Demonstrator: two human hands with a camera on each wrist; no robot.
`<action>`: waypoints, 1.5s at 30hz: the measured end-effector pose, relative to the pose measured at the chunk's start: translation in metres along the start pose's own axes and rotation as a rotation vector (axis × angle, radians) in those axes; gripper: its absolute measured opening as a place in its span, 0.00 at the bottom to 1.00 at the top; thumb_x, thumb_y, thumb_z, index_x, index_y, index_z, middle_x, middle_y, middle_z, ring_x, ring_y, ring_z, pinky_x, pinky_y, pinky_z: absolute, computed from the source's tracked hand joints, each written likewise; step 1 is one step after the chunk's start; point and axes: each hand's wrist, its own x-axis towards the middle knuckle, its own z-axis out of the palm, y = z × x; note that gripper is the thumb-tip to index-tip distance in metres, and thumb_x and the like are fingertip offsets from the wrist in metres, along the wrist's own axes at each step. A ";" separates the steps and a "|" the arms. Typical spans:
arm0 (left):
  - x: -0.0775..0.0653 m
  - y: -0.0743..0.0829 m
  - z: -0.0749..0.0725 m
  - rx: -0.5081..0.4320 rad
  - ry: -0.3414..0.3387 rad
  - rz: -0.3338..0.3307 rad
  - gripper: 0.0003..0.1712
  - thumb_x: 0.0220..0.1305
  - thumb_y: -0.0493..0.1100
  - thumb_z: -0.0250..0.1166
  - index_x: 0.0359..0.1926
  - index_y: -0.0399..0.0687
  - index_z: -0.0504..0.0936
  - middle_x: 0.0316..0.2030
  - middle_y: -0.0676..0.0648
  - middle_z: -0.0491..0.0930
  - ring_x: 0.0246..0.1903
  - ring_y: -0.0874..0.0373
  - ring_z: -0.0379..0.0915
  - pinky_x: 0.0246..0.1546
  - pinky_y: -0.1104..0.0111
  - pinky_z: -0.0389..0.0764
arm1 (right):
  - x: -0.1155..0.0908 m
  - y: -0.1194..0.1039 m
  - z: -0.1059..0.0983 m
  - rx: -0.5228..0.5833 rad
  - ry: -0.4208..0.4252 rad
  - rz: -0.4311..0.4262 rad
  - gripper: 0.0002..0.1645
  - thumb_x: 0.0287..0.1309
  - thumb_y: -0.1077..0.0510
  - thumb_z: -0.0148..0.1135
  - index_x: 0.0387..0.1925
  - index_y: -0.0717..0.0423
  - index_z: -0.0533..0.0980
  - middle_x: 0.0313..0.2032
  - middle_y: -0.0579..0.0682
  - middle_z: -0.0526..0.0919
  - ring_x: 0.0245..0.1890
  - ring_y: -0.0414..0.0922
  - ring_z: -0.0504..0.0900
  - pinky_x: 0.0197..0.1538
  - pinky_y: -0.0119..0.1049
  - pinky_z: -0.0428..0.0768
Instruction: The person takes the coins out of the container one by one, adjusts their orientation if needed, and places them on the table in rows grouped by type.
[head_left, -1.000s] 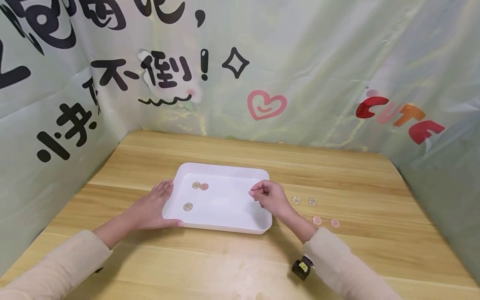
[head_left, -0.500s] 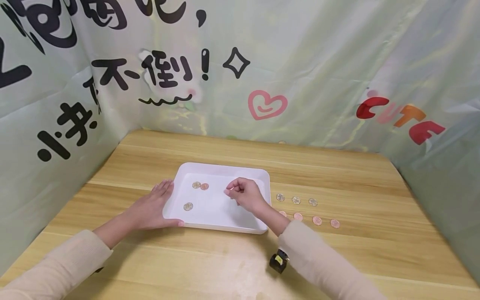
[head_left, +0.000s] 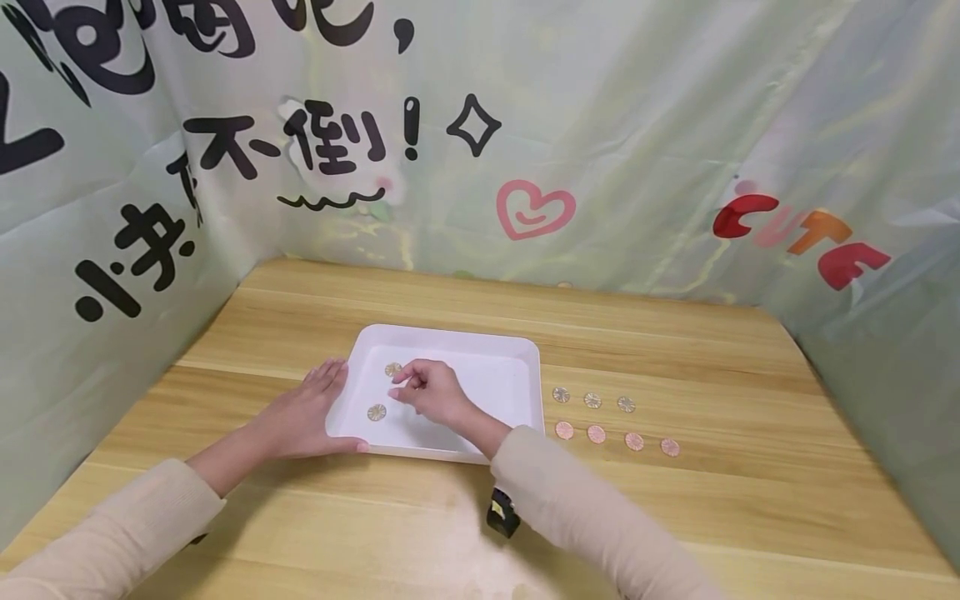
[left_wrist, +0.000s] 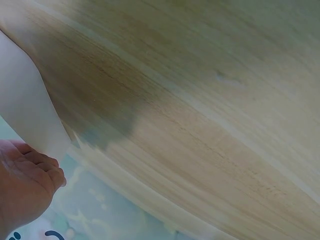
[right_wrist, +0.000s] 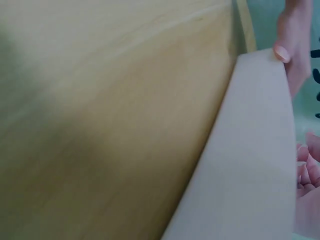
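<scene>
A shallow white tray (head_left: 480,375) lies on the wooden table. My left hand (head_left: 303,412) rests against its near left corner, fingers straight along the left side and thumb along the front edge. Inside the tray, my right hand (head_left: 435,392) hovers at the left, thumb and index finger apart with nothing visible between them. Near its fingertips a gold-coloured coin (head_left: 392,369) shows, and another gold-coloured coin (head_left: 377,412) lies closer to the front. A pinkish coin is hidden beneath the right hand. The right wrist view catches the left thumb (right_wrist: 281,53) on the tray corner.
Right of the tray, a row of gold-coloured coins (head_left: 592,401) lies behind a row of several pinkish coins (head_left: 596,434). Printed cloth (head_left: 637,167) hangs around the table's back and sides. A black device (head_left: 503,512) sits under the right wrist.
My right hand has moved left across the tray, from its right edge to the coins, and its thumb and index finger have parted. The left hand and tray have stayed put.
</scene>
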 end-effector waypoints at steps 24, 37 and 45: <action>0.001 0.001 -0.002 -0.039 0.002 0.002 0.65 0.45 0.70 0.64 0.65 0.22 0.53 0.67 0.27 0.52 0.68 0.34 0.46 0.67 0.46 0.53 | 0.016 0.013 0.036 -0.351 -0.026 0.058 0.10 0.46 0.62 0.69 0.33 0.57 0.80 0.17 0.43 0.68 0.18 0.35 0.65 0.21 0.23 0.62; -0.001 0.002 -0.002 -0.029 0.017 0.017 0.64 0.44 0.70 0.65 0.64 0.21 0.55 0.66 0.26 0.53 0.67 0.33 0.47 0.67 0.46 0.55 | 0.016 0.007 0.038 -0.545 -0.087 0.078 0.06 0.51 0.61 0.66 0.31 0.56 0.76 0.25 0.47 0.79 0.24 0.39 0.73 0.28 0.26 0.70; -0.002 0.001 -0.001 -0.038 0.040 0.038 0.64 0.45 0.70 0.64 0.64 0.20 0.55 0.66 0.25 0.54 0.67 0.33 0.48 0.66 0.45 0.56 | 0.017 0.001 0.038 -0.669 -0.149 0.108 0.07 0.56 0.58 0.62 0.34 0.58 0.75 0.27 0.48 0.78 0.25 0.42 0.74 0.29 0.30 0.73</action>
